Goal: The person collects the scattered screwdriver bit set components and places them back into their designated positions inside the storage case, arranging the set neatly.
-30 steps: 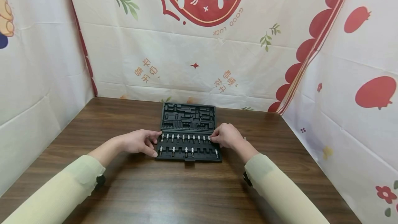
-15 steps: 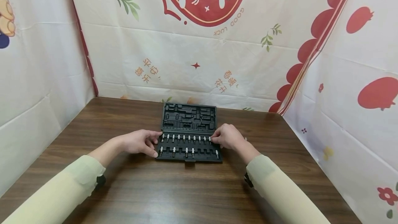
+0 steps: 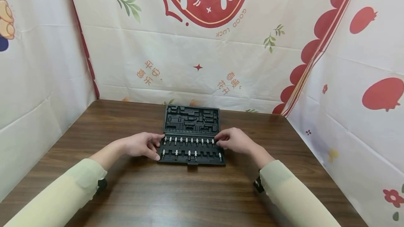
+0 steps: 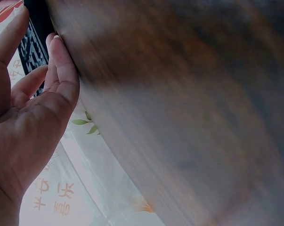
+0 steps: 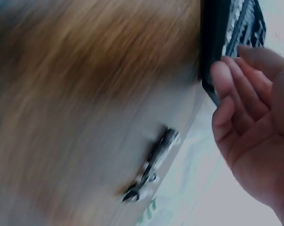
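Note:
A black plastic case (image 3: 176, 162) lies with its lid (image 3: 191, 119) raised behind it. Silver-topped socket bits (image 3: 192, 142) fill a row at the back of its tray, and several more socket bits (image 3: 189, 155) stand spaced out in the front row. My left hand (image 3: 142, 144) rests against the case's left side, thumb at the front corner and a finger further back. By the right end of the back row is my right hand (image 3: 236, 141), its fingers loosely bent. In the right wrist view, nothing shows between its thumb and fingertips.
Loose dark and silver pieces (image 5: 153, 162), blurred, lie on the table in the right wrist view; the head view does not show them. Patterned cloth (image 3: 202, 52) hangs behind the wooden table (image 3: 176, 195) and along both sides.
My right hand has let go of the socket bit at the right end of the back row and drawn back slightly to the right. My left hand stays against the case.

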The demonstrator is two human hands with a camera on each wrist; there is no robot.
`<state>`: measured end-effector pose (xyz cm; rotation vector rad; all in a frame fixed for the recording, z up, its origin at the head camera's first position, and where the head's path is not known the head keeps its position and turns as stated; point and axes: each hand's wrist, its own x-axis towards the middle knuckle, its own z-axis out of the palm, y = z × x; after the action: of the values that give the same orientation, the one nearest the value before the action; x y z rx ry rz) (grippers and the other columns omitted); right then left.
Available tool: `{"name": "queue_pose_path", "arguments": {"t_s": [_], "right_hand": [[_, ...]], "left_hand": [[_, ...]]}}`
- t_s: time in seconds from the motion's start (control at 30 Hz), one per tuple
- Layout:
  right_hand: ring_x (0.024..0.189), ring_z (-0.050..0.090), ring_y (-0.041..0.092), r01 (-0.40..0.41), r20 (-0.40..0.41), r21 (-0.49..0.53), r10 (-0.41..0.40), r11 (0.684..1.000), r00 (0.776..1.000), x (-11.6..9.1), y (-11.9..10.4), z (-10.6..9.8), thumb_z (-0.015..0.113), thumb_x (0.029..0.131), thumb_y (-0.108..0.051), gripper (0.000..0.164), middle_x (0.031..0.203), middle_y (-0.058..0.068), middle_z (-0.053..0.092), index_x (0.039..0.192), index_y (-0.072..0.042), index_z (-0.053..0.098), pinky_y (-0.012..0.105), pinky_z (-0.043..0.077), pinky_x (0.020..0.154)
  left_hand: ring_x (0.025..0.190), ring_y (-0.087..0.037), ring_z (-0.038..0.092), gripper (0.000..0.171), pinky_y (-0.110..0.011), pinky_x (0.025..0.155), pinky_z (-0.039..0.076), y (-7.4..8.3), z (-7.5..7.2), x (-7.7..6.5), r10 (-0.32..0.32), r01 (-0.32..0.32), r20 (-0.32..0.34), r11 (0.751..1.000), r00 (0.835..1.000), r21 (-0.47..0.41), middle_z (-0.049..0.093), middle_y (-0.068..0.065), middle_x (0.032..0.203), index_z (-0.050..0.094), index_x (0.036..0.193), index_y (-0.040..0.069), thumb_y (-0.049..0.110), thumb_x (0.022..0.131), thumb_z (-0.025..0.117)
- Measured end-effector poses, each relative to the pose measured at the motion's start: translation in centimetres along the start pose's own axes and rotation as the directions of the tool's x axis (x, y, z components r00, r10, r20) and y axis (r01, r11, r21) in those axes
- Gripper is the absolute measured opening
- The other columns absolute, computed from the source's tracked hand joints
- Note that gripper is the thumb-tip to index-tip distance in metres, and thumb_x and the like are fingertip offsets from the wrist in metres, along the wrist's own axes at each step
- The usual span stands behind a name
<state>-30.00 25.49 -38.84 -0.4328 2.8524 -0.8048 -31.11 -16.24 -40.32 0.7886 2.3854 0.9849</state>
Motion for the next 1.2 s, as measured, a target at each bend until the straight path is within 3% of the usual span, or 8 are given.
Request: {"name": "queue_pose_path", "arguments": {"t_s": [0.2,0.43,0.63,0.83,1.03,1.2], "right_hand": [[0.1,0.068,0.02,0.045,-0.094,0.117,-0.034,0.992,0.995,-1.5,1.7,-2.0,0.077,0.104,-0.024,0.039,0.117,0.004,0.078,0.141,-0.013,0.073,0.037,0.057,0.082],[0.098,0.069,0.021,0.033,-0.172,0.109,-0.014,0.993,0.985,-3.6,3.9,-4.3,0.075,0.105,-0.026,0.032,0.116,0.005,0.078,0.136,-0.018,0.075,0.037,0.058,0.081],[0.098,0.07,0.018,0.042,-0.193,0.137,-0.015,0.99,0.981,-5.3,6.4,-5.2,0.077,0.105,-0.022,0.034,0.118,0.01,0.078,0.137,-0.013,0.075,0.029,0.059,0.078],[0.1,0.071,0.016,0.047,-0.171,0.151,-0.021,0.987,0.985,-6.7,8.3,-5.6,0.08,0.102,-0.019,0.042,0.123,0.015,0.077,0.142,-0.008,0.072,0.027,0.059,0.081],[0.1,0.072,0.017,0.005,-0.087,0.135,0.007,0.991,0.996,-7.5,10.3,-5.7,0.083,0.098,-0.018,0.042,0.124,0.018,0.076,0.138,-0.005,0.073,0.026,0.059,0.082],[0.09,0.068,0.015,-0.05,-0.009,0.131,0.052,0.99,0.999,-7.5,11.4,-5.6,0.085,0.097,-0.018,0.039,0.114,0.013,0.075,0.132,-0.006,0.074,0.031,0.059,0.073]], "left_hand": [[0.109,-0.017,0.071,0.097,-0.036,0.095,0.059,0.1,0.0,0.0,-0.003,0.003,0.0,1.0,1.0,0.005,0.066,-0.02,0.139,0.035,0.169,-0.004,0.023,0.093,0.09],[0.109,-0.017,0.071,0.097,-0.035,0.095,0.059,0.0,-0.1,0.2,-0.005,0.005,-0.009,1.0,1.0,0.013,0.067,-0.019,0.137,0.037,0.168,-0.004,0.023,0.093,0.091],[0.109,-0.017,0.071,0.097,-0.037,0.097,0.059,0.0,-0.1,0.1,-0.007,0.007,-0.001,1.0,1.0,0.016,0.067,-0.018,0.136,0.037,0.168,-0.004,0.024,0.093,0.091],[0.111,-0.018,0.071,0.098,-0.039,0.099,0.059,0.0,-0.3,0.2,-0.009,0.009,0.006,1.0,1.0,0.024,0.066,-0.018,0.137,0.036,0.169,-0.002,0.025,0.093,0.091],[0.111,-0.018,0.07,0.098,-0.037,0.098,0.058,-0.1,-0.3,0.4,-0.009,0.009,0.006,1.0,1.0,0.022,0.065,-0.018,0.137,0.035,0.169,-0.003,0.024,0.093,0.091],[0.111,-0.018,0.071,0.098,-0.036,0.098,0.058,-0.2,-0.3,0.2,-0.009,0.009,0.006,1.0,1.0,0.02,0.066,-0.018,0.137,0.036,0.169,-0.004,0.024,0.093,0.09]]}}
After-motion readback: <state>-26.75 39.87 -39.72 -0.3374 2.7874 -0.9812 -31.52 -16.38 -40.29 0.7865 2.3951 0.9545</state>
